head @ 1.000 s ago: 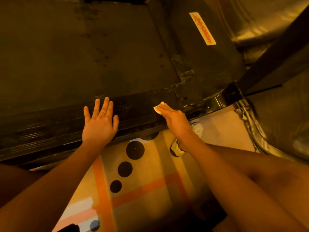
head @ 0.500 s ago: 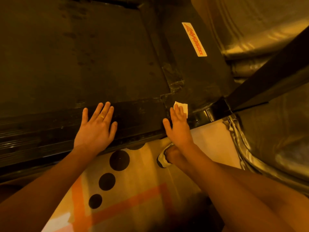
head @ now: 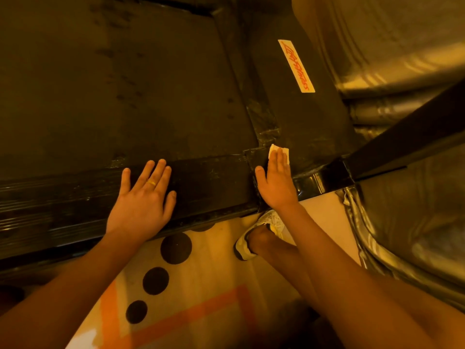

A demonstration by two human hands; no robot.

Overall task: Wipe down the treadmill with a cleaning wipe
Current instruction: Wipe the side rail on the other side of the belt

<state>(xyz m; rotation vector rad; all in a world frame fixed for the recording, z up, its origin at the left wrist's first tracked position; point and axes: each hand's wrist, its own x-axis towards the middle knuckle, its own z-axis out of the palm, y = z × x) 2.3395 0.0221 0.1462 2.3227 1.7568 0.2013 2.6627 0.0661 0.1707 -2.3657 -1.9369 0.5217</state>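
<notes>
Fingers of the right hand lie straight and together, pressing the cleaning wipe flat on the treadmill frame's corner. The left hand rests flat, fingers spread, on the side rail.

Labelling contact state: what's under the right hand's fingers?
A small white cleaning wipe, pressed flat by the right hand onto the black treadmill frame. Only its far edge shows past the fingertips; the rest is covered.
</notes>
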